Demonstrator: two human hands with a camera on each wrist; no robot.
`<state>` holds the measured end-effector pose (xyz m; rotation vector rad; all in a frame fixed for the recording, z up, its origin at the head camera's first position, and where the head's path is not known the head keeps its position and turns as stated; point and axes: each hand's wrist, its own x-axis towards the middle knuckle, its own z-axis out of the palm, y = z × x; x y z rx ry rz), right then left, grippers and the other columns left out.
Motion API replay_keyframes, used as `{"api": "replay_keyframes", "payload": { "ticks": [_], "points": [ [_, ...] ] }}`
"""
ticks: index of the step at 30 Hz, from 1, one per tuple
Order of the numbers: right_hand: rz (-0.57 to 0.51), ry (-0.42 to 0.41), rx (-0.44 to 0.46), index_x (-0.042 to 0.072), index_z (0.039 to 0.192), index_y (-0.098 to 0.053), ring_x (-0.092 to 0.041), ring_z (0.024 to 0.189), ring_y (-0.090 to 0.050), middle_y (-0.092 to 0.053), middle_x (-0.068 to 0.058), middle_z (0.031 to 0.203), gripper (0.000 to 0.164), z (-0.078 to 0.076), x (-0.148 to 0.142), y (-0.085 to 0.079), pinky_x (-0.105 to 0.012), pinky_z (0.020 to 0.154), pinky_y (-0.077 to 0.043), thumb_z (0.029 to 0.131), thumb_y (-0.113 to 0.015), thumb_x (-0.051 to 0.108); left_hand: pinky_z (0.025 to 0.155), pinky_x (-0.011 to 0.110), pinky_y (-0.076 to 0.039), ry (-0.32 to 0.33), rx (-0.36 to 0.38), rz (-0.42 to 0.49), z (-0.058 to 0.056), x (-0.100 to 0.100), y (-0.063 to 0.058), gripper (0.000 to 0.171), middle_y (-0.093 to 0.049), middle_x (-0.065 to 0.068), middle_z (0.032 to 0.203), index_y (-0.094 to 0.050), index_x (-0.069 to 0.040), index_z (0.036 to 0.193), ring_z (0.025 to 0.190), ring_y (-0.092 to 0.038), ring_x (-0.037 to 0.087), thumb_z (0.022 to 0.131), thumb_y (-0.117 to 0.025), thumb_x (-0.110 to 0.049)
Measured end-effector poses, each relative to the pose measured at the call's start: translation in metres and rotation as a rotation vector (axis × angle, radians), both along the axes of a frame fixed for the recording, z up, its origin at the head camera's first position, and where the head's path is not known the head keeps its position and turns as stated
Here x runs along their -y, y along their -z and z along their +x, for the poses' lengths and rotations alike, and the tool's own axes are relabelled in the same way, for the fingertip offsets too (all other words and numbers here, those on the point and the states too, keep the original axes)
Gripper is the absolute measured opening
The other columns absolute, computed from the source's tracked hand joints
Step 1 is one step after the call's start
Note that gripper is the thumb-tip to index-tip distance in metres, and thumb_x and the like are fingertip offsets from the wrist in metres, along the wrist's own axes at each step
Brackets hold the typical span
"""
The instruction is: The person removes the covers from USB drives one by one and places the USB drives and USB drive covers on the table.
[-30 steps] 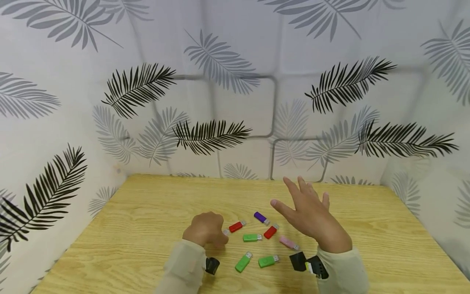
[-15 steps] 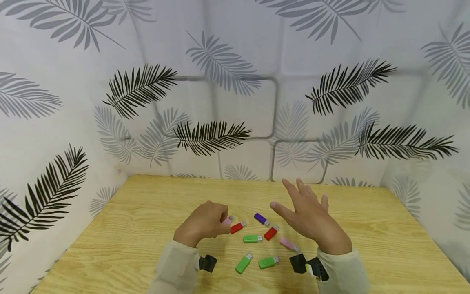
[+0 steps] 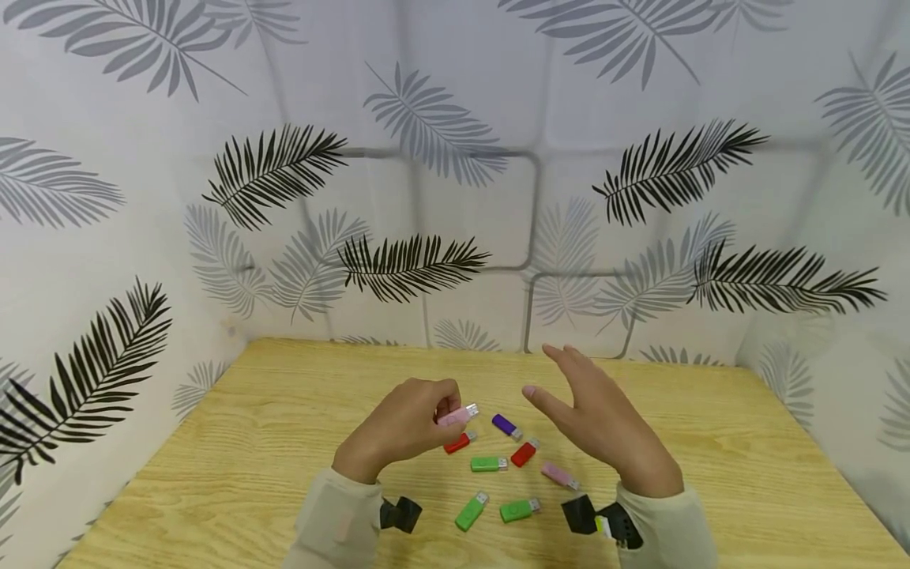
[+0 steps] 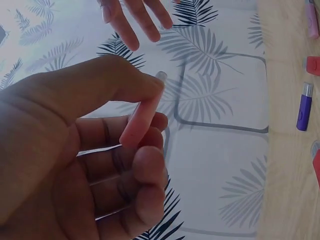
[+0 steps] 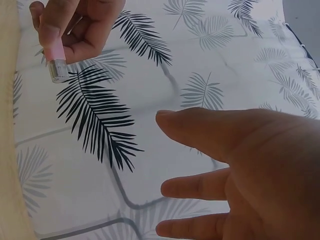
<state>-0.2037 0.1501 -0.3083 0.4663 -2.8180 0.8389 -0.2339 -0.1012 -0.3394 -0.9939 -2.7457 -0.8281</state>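
A pink USB flash drive (image 3: 457, 416) is pinched between the thumb and curled fingers of my left hand (image 3: 400, 427), its metal plug pointing right and away. The left wrist view shows the pink drive (image 4: 143, 117) held clear of the table. My right hand (image 3: 604, 427) hovers to the right with its fingers spread and relaxed, holding nothing. Closest below it lie a second pink flash drive (image 3: 559, 475) and a red one (image 3: 524, 453). Another red drive (image 3: 458, 442) is partly hidden under the left hand. A purple drive (image 3: 505, 426) lies between the two hands.
Several green flash drives lie nearer the front: one green drive (image 3: 488, 464) in the middle, another green drive (image 3: 471, 512) front left and a third green drive (image 3: 520, 510) front right. The wooden table (image 3: 284, 395) ends at a leaf-patterned curtain (image 3: 455, 197).
My left hand has lifted the pink flash drive off the table and turned so that it shows, plug to the right. The right hand has stayed nearly in place, fingers drawn slightly closer together.
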Motion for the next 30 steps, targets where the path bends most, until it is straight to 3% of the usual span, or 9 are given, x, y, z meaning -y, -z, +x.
{"api": "replay_keyframes", "payload": {
  "ticks": [6, 12, 19, 26, 30],
  "points": [
    [-0.069, -0.020, -0.073, 0.006, 0.145, -0.042, -0.039, 0.132, -0.040, -0.043, -0.016, 0.146, 0.066, -0.001, 0.000, 0.000, -0.060, 0.101, -0.036, 0.096, -0.053, 0.048, 0.051, 0.020, -0.032, 0.023, 0.011, 0.025, 0.004, -0.001, -0.006, 0.009, -0.051, -0.009, 0.062, -0.057, -0.016, 0.083, 0.052, -0.038, 0.004, 0.088, -0.064, -0.017],
    [-0.092, -0.060, -0.108, 0.008, 0.135, -0.055, -0.034, 0.117, -0.056, -0.058, -0.011, 0.132, 0.055, 0.001, 0.002, -0.001, -0.055, 0.089, -0.048, 0.096, -0.054, 0.046, 0.053, 0.019, -0.039, 0.091, 0.030, 0.056, 0.009, -0.003, -0.012, 0.007, -0.056, -0.010, 0.067, -0.059, -0.016, 0.089, 0.054, -0.043, 0.003, 0.095, -0.060, -0.019],
    [-0.107, -0.226, -0.070, 0.008, 0.124, -0.063, -0.024, 0.107, -0.064, -0.066, -0.005, 0.121, 0.043, 0.006, 0.008, -0.005, -0.053, 0.090, -0.049, 0.095, -0.058, 0.040, 0.050, 0.018, -0.033, 0.135, 0.000, 0.067, 0.015, -0.007, -0.017, 0.014, -0.049, -0.010, 0.062, -0.058, -0.016, 0.086, 0.051, -0.038, 0.002, 0.099, -0.056, -0.023],
    [-0.105, -0.331, -0.039, 0.008, 0.118, -0.066, -0.016, 0.099, -0.066, -0.069, -0.001, 0.112, 0.035, 0.006, 0.014, -0.004, -0.049, 0.090, -0.050, 0.095, -0.060, 0.033, 0.050, 0.018, -0.033, 0.186, -0.020, 0.097, 0.021, -0.010, -0.021, 0.015, -0.045, -0.009, 0.060, -0.058, -0.015, 0.087, 0.050, -0.036, 0.002, 0.100, -0.054, -0.020],
    [-0.106, -0.359, -0.017, 0.016, 0.109, -0.070, -0.009, 0.094, -0.066, -0.070, 0.008, 0.102, 0.025, 0.005, 0.017, -0.004, -0.046, 0.091, -0.050, 0.094, -0.061, 0.034, 0.051, 0.018, -0.032, 0.193, -0.035, 0.089, 0.023, -0.012, -0.022, 0.014, -0.043, -0.009, 0.061, -0.059, -0.015, 0.088, 0.051, -0.034, 0.003, 0.100, -0.054, -0.019]
  ]
}}
